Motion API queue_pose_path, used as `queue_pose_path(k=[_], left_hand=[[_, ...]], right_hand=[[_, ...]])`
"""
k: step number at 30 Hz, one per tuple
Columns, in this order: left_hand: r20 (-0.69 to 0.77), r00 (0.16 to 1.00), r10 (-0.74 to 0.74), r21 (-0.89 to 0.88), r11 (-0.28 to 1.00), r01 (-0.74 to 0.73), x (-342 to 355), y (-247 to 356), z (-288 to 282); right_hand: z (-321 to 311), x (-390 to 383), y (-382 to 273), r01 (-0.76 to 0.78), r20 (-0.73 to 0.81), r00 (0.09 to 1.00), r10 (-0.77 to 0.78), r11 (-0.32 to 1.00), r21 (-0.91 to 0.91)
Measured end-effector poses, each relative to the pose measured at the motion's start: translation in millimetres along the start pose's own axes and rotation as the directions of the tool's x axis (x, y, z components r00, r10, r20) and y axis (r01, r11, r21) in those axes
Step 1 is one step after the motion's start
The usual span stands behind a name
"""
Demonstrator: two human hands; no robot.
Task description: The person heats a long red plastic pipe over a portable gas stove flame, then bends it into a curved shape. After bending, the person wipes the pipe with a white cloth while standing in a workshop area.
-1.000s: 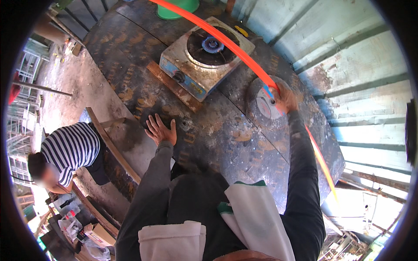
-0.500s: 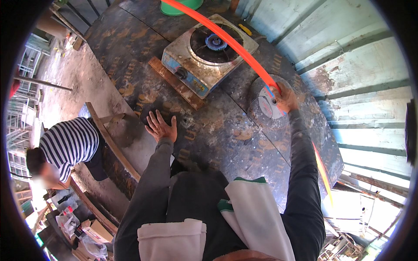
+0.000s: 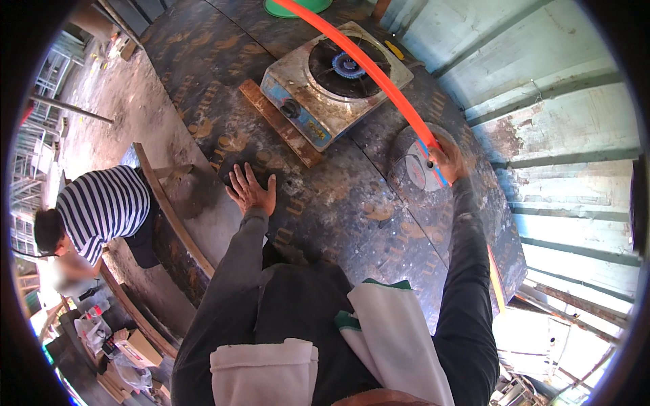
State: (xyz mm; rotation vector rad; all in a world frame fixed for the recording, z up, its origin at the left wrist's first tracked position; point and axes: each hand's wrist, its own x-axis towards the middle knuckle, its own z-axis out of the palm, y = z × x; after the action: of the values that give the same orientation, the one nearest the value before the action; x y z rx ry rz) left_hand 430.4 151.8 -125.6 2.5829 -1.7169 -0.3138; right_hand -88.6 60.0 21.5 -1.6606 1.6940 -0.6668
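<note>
My right hand (image 3: 448, 162) is closed around a long orange strip (image 3: 386, 81), possibly a flat plastic tube, just above a round grey disc (image 3: 409, 177) on the dark table. The strip arches up and away across a gas stove (image 3: 298, 78), passing over the burner beside its lit blue flame (image 3: 348, 65). Thin blue lines show at its end by my fingers. Below my right hand, an orange-yellow length (image 3: 496, 281) shows past my forearm; whether it is the same strip I cannot tell. My left hand (image 3: 252, 191) lies spread on the tabletop, left of the stove, holding nothing.
A wooden slat (image 3: 281, 125) lies along the stove's near side. Beyond are a green basin (image 3: 298, 8) and a small yellow object (image 3: 394, 49). Corrugated metal wall (image 3: 555, 122) borders the right. At left, a person in a striped shirt (image 3: 108, 206) bends over boxes and bags.
The view has shifted slightly, so the stove and table appear farther right. Both hands keep nearly the same places, and the strip still crosses the burner. The person at left has bent slightly.
</note>
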Motion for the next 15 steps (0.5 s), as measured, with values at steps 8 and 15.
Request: queue_pose_path(k=[8, 15], left_hand=[[-0.009, 1.0, 0.004, -0.002, 1.0, -0.004, 4.2, 0.0, 3.9], [0.001, 1.0, -0.001, 0.004, 1.0, 0.001, 0.9, 0.6, 3.6]], right_hand=[[12.6, -0.2, -7.1, 0.001, -0.07, 0.997, -0.027, 0.934, -0.358], [-0.2, 10.8, -3.0, 0.079, -0.06, 0.993, -0.1, 0.956, -0.284]])
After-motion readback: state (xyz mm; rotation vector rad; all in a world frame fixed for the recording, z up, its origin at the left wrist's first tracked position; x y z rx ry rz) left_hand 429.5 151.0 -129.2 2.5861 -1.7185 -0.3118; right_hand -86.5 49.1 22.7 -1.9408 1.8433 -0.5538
